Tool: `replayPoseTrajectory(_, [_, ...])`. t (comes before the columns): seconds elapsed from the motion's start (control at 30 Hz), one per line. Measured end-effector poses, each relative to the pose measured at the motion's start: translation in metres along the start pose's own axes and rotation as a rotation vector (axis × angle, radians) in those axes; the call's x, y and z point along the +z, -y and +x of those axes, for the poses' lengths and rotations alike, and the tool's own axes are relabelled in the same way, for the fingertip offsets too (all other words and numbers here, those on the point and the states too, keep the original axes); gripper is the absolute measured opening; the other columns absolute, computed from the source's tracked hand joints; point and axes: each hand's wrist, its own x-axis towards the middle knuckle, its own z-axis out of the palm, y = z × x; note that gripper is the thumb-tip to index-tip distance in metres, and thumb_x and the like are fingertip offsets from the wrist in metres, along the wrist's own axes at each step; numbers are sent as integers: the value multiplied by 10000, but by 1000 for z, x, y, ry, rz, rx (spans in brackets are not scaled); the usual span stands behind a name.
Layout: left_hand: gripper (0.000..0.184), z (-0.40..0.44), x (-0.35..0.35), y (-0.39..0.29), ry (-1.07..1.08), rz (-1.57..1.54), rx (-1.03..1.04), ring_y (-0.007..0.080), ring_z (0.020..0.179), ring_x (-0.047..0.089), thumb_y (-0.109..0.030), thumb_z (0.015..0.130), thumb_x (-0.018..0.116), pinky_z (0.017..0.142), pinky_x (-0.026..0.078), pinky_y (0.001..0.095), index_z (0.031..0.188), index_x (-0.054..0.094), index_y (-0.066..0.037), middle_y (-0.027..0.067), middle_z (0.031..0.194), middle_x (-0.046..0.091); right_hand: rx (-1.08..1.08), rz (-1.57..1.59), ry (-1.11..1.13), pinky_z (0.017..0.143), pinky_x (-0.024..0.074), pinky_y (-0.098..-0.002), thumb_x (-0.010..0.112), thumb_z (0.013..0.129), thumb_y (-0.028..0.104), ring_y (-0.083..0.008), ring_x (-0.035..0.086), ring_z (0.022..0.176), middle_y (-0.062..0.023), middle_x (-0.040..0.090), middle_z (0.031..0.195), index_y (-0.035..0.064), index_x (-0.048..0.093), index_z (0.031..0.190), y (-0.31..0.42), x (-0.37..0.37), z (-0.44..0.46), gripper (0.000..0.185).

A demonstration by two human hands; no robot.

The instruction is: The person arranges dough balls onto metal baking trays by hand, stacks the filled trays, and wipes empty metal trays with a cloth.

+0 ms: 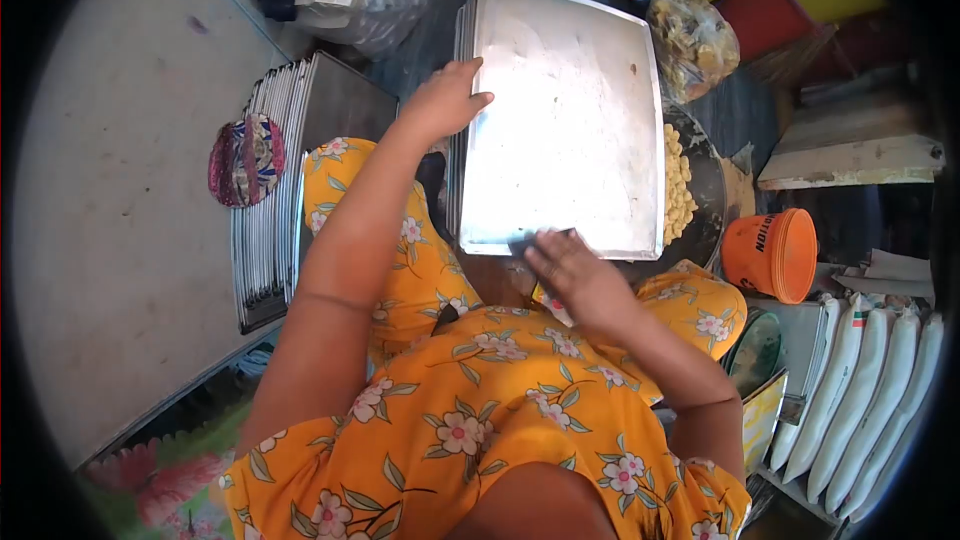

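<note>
A shiny metal tray [565,120] lies before me on top of a stack of similar trays. My left hand [447,100] rests at its left edge, thumb and fingers apart, with the fingertips on the rim. Near the bottom edge of the tray, my right hand [580,275] is closed on a small dark object [522,243] and partly blurred. Yellow dough-like pieces [678,185] show to the right of the tray, in a dark round pan [708,180].
Upright trays [268,230] with a patterned pouch [247,161] stand at the left. An orange bucket [770,255], a bag of yellowish pieces [692,45] and long white packages [860,400] are at the right. A plastic bag [365,0] lies at the upper left.
</note>
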Motion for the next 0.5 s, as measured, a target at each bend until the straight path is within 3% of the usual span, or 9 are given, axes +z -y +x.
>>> replayPoseTrajectory(0.07, [633,11,10,5,84,86,-126,375,1200,521,-288,883,605,999,432,442,1416,384,-28,213,1349,501,8,-39,-37,1141,255,-507,586,796,20,-357,382,1352,-227,413,1428,42,368,1432,0,37,3,673])
replayPoseTrajectory(0.1, [720,9,2,-2,172,85,-155,384,1187,529,-247,865,617,984,437,422,1475,290,-51,241,1355,483,30,-48,-33,1142,252,-508,625,784,60,-363,379,1351,-229,403,1434,53,376,1428,-6,36,17,690])
replayPoseTrajectory(0.17, [750,11,6,3,162,53,-100,385,1165,546,-192,837,648,968,448,428,1475,282,-49,243,1348,493,76,-70,-29,1145,248,-511,704,762,140,-377,373,1350,-232,383,1446,76,393,1421,-31,25,54,731])
replayPoseTrajectory(0.3, [786,10,-1,0,203,61,-155,379,1129,573,-149,806,672,945,465,425,1476,273,-49,243,1290,543,-4,-85,-436,1109,291,-495,648,829,120,-383,419,1297,-226,475,1358,45,466,1359,-141,-4,169,565])
replayPoseTrajectory(0.4, [698,12,-5,0,218,61,-167,353,1049,631,-96,820,559,889,509,418,1466,300,-46,205,1197,621,170,-163,-405,1120,281,-444,560,917,271,-374,390,1327,-221,396,1449,64,404,1422,-231,-54,250,567])
replayPoseTrajectory(0.5, [730,9,-14,-6,214,128,-147,336,1101,605,-105,802,592,914,496,415,1466,295,-43,208,1251,585,194,-194,-444,1132,283,-425,498,946,169,-349,367,1360,-225,382,1458,81,378,1439,-228,-81,239,515])
